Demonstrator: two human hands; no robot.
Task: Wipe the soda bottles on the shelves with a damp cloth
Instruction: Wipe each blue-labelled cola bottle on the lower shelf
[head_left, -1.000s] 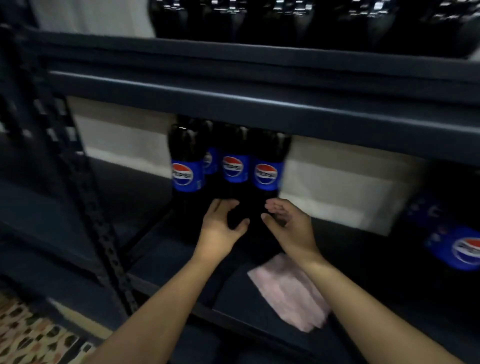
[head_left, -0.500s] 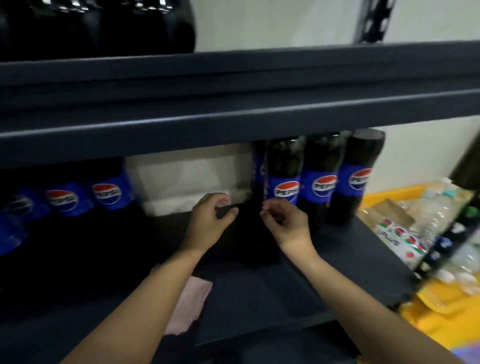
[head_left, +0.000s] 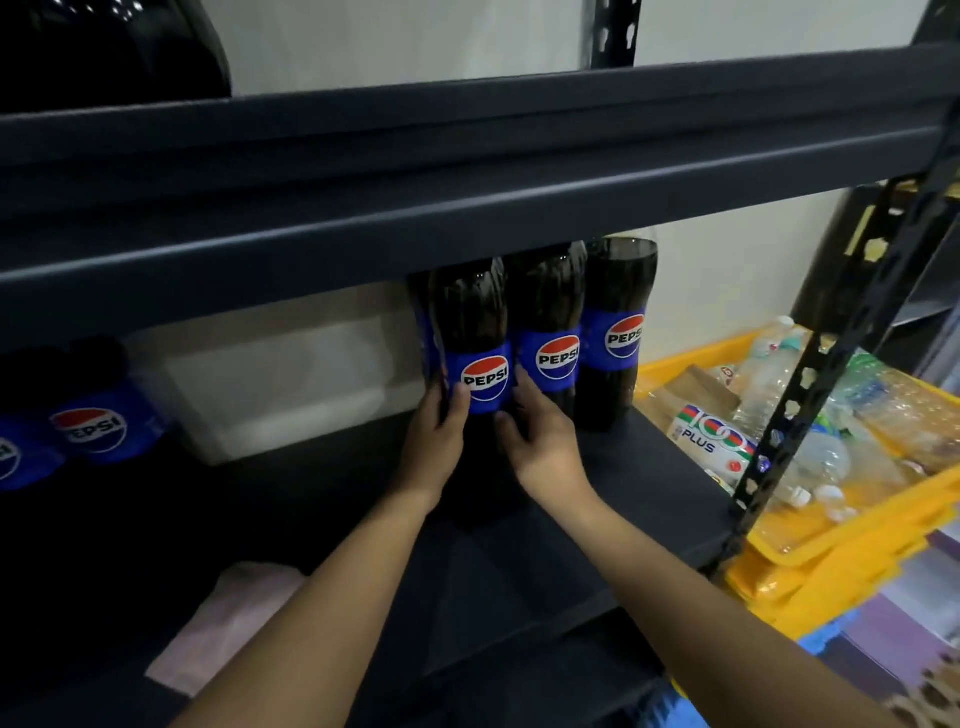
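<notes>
The blue labels on the dark bottles (head_left: 470, 358) read "PEPSI"; a pack (head_left: 711, 441) in the yellow crate (head_left: 857, 530) reads "100 PLUS".

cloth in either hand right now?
No: both the left hand and right hand grip a Pepsi bottle, while the pink cloth lies on the shelf.

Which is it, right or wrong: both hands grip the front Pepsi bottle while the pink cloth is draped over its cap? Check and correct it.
Wrong on the cloth. The head view shows the pink cloth lying on the shelf at lower left, apart from the bottle. Both the left hand and right hand do grip the front Pepsi bottle.
</notes>
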